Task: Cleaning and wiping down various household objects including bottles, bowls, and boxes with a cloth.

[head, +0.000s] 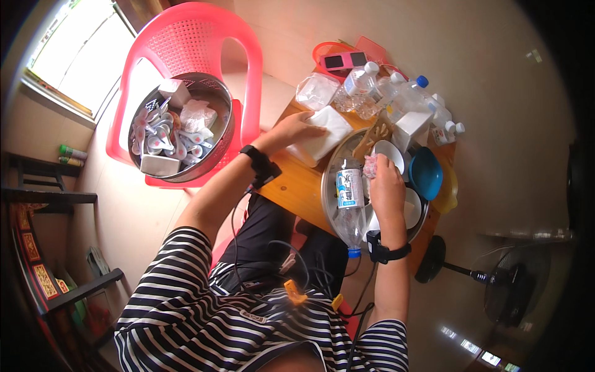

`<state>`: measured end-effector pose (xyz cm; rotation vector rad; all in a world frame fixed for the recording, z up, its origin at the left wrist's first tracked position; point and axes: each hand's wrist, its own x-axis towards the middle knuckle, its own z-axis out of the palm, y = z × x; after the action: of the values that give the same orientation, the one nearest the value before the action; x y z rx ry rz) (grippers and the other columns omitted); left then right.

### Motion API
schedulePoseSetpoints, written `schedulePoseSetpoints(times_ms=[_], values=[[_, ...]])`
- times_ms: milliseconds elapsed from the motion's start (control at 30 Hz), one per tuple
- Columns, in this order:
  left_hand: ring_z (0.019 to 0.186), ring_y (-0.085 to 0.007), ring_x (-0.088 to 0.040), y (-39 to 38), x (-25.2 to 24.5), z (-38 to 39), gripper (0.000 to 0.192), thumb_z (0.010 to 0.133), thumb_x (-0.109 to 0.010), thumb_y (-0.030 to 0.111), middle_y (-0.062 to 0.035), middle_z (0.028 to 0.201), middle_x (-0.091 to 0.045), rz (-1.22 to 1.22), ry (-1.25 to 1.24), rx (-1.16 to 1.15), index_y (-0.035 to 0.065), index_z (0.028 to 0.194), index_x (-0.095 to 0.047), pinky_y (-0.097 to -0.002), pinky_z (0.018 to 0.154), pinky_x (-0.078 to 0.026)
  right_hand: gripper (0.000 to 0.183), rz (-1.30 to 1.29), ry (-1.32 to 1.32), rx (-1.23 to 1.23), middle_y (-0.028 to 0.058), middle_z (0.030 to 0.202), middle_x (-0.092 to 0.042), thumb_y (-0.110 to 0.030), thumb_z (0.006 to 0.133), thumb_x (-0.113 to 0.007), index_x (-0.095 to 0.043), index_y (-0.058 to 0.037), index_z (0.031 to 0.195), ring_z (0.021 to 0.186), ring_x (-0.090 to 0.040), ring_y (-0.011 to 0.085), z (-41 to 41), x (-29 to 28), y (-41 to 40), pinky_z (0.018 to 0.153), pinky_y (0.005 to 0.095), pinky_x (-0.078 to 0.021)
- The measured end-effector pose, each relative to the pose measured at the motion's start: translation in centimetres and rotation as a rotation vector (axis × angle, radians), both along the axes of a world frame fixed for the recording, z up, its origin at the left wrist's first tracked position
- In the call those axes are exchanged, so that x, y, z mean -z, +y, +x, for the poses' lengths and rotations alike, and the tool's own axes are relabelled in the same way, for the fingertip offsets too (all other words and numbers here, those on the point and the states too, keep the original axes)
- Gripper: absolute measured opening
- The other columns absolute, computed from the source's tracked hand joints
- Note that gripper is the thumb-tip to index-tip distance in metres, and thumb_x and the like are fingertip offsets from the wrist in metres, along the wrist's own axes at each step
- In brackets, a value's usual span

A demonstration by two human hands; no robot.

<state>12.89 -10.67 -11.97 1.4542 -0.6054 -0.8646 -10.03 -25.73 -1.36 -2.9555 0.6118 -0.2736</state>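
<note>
My left hand [304, 130] grips a white box-like object [331, 122] by its near-left side, above the wooden table [281, 183]. In my right hand [389, 188] is a crumpled pink-and-white cloth [370, 166], held over a round metal tray [324, 186]. A clear plastic bottle [349, 188] with a blue cap lies across the tray's left side, beside that hand. White bowls [393, 153] sit around the right hand, partly hidden by it. At the tray's far side is a brown, branched object [372, 138]. The white object's underside is hidden.
A pink plastic chair [195, 42] at left holds a metal pot [228, 139] of spoons. Several plastic bottles [360, 88], a red basket [325, 49], a white box [411, 130] and a blue bowl [425, 173] crowd the table's far and right sides. A fan [516, 283] stands right.
</note>
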Motion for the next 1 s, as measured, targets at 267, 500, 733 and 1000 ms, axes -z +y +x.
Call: schedulePoseSetpoints(times_ms=[267,500,733,1000], values=[[0.119,-0.0429,-0.054,-0.7,-1.6,-3.2,0.079,0.090,-0.060,0.053,-0.0319,0.130,-0.051,0.293,-0.542,-0.348,-0.0086,0.136,-0.042,-0.0433,0.101,-0.044,0.054,0.054,0.032,-0.038,0.0199,0.126,-0.059,0.003,0.086,-0.053,-0.046,-0.0016,0.139,0.116,-0.055,0.0385,-0.7,-0.4,0.6,0.099,0.0437,-0.0436],[0.092,-0.0236,-0.066,10.5,-4.5,-0.6,0.036,0.091,-0.066,0.019,-0.0196,0.110,-0.064,0.059,-0.562,-0.704,-0.0017,0.120,-0.059,-0.0315,0.075,-0.053,0.056,0.023,-0.078,-0.062,0.0198,0.125,-0.060,0.011,0.079,-0.048,-0.053,-0.0025,0.134,0.115,-0.055,0.0386,-2.0,-1.6,0.8,0.099,0.0439,-0.0433],[0.109,-0.0415,-0.055,28.4,3.4,5.6,0.044,0.079,-0.061,0.012,-0.0298,0.114,-0.056,0.870,-0.605,-1.235,-0.0007,0.121,-0.056,-0.0468,0.097,-0.044,0.060,0.098,-0.116,0.036,0.0205,0.127,-0.058,0.014,0.075,-0.045,-0.052,-0.0006,0.133,0.117,-0.055,0.0375,-2.9,-3.7,2.2,0.101,0.0420,-0.0430],[0.125,-0.0441,-0.039,36.6,6.3,0.7,0.056,0.083,-0.065,0.020,-0.0300,0.128,-0.047,0.986,-0.440,-1.619,-0.0050,0.130,-0.047,-0.0476,0.109,-0.031,0.066,0.193,-0.245,0.059,0.0204,0.129,-0.059,0.020,0.069,-0.045,-0.054,0.0012,0.132,0.119,-0.057,0.0368,-4.2,-3.3,2.6,0.103,0.0411,-0.0432]])
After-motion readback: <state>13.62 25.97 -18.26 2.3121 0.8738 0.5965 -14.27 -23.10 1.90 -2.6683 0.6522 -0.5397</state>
